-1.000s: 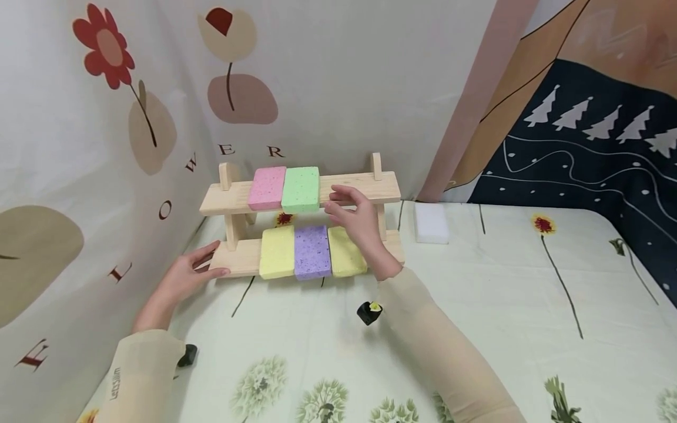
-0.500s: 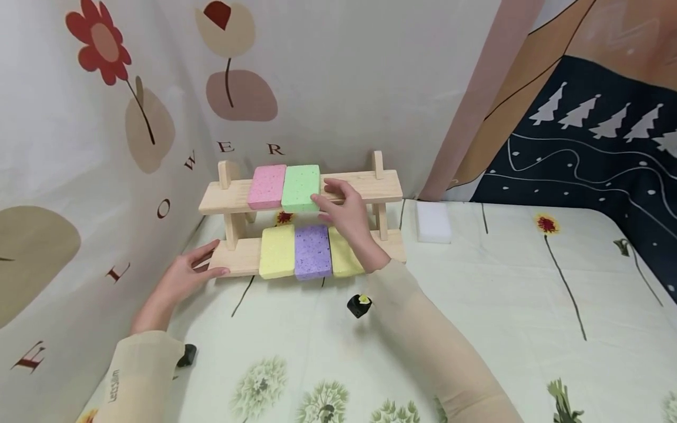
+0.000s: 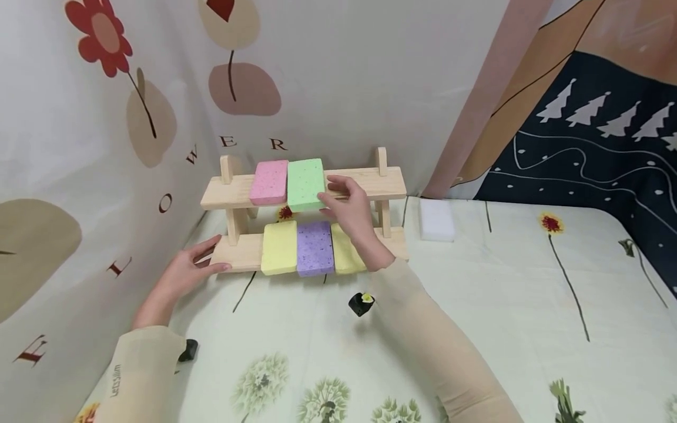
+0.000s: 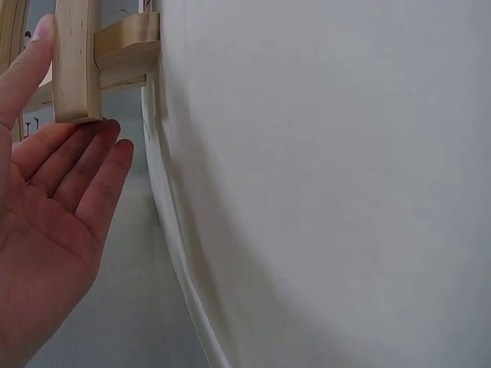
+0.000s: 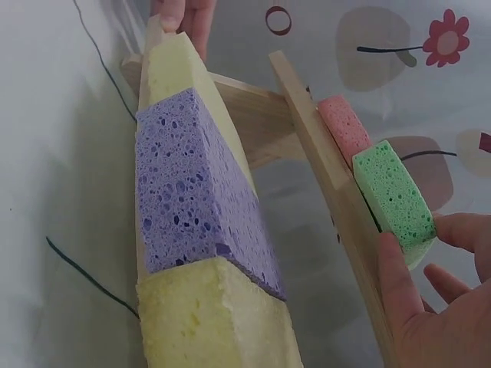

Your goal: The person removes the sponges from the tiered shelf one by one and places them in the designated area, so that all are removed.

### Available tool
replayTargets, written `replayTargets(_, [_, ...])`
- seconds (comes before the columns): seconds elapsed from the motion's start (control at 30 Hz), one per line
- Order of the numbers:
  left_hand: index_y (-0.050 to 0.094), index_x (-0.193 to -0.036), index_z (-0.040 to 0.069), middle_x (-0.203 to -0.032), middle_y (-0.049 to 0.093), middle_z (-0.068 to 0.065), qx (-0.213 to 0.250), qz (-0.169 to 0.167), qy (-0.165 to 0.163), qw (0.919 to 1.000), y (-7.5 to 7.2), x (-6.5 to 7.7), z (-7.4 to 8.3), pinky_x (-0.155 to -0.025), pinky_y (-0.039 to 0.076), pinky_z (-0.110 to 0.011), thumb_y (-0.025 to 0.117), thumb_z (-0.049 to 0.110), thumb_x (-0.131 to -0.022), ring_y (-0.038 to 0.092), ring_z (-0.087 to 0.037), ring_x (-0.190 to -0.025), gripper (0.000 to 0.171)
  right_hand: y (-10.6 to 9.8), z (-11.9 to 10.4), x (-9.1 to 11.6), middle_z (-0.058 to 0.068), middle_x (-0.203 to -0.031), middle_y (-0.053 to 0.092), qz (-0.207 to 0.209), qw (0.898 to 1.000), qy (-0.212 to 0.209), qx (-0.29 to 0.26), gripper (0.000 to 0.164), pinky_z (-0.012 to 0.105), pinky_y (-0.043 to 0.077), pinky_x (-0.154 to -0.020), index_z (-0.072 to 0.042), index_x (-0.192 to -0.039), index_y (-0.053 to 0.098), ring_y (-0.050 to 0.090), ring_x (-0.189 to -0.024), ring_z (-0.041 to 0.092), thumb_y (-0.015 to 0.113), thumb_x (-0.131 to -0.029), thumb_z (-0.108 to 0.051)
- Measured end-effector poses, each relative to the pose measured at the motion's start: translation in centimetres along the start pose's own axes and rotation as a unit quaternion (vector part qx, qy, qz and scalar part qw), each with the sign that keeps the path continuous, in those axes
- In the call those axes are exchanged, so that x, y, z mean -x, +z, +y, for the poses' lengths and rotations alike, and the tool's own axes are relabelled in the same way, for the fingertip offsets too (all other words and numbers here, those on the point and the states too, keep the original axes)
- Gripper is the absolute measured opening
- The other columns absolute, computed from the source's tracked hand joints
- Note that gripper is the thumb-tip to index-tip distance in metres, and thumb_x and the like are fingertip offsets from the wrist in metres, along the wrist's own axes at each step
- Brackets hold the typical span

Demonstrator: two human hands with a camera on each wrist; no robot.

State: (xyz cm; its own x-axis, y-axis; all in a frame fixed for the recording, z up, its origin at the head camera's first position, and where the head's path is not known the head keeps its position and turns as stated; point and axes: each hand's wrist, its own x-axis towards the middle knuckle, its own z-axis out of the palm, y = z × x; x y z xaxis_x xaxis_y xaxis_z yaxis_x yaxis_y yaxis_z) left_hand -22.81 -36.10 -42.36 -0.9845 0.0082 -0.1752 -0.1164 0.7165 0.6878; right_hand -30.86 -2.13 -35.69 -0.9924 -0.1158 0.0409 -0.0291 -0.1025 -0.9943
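A two-tier wooden shelf (image 3: pixel 237 258) stands against the cloth backdrop. On its upper board sit a pink sponge (image 3: pixel 268 183) and a green sponge (image 3: pixel 305 184). My right hand (image 3: pixel 350 210) pinches the green sponge at its right side with thumb and fingers; it is tilted a little, with a narrow gap to the pink one. The lower board bears a yellow sponge (image 3: pixel 280 248), a purple sponge (image 3: pixel 315 248) and a second yellow sponge (image 3: pixel 346 252), partly hidden by my right hand. My left hand (image 3: pixel 187 271) holds the lower board's left end between thumb and fingers.
A white sponge-like block (image 3: pixel 436 220) lies on the flowered cloth (image 3: pixel 508 294) right of the shelf. Printed curtains rise behind and at the left. A small black object (image 3: pixel 362 304) is by my right sleeve, another (image 3: pixel 188 351) by my left.
My right hand has moved left from beside the green sponge and taken hold of it. The green sponge has tilted and parted slightly from the pink one. The left hand keeps its place.
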Motion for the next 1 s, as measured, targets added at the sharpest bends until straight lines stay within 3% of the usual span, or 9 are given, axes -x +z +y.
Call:
replayTargets(0.4, [0.022,-0.160,0.012,-0.163,0.023,-0.022,0.000,-0.002,-0.007,1.0000,0.1,-0.1,0.0,-0.111,0.041,-0.057,0.073,0.049,-0.088,0.039,-0.048,-0.142,0.096,-2.5,-0.6,1.4,0.022,-0.126,0.067,0.003,0.999,-0.029,-0.026,0.040,0.030,0.063,-0.081,-0.003,-0.131,0.062,0.069,-0.094,0.012,0.068,-0.092,0.001])
replayTargets(0.7, [0.023,-0.159,0.010,-0.163,0.024,-0.022,-0.001,0.001,0.000,1.0000,0.0,-0.1,0.1,-0.108,0.043,-0.053,0.073,0.044,-0.089,0.041,-0.048,-0.140,0.092,-4.8,-1.1,2.2,0.023,-0.128,0.066,0.012,0.998,-0.036,-0.052,0.042,0.025,0.062,-0.082,-0.004,-0.133,0.061,0.069,-0.093,0.006,0.067,-0.091,0.003])
replayTargets(1.0, [0.024,-0.159,0.010,-0.163,0.026,-0.022,-0.005,0.005,0.007,1.0000,0.1,-0.2,0.0,-0.105,0.044,-0.049,0.073,0.041,-0.090,0.043,-0.047,-0.139,0.089,-7.1,-1.6,2.9,0.015,-0.131,0.066,0.034,0.997,-0.050,-0.053,0.043,0.024,0.062,-0.083,-0.008,-0.133,0.062,0.070,-0.095,0.009,0.068,-0.092,-0.001])
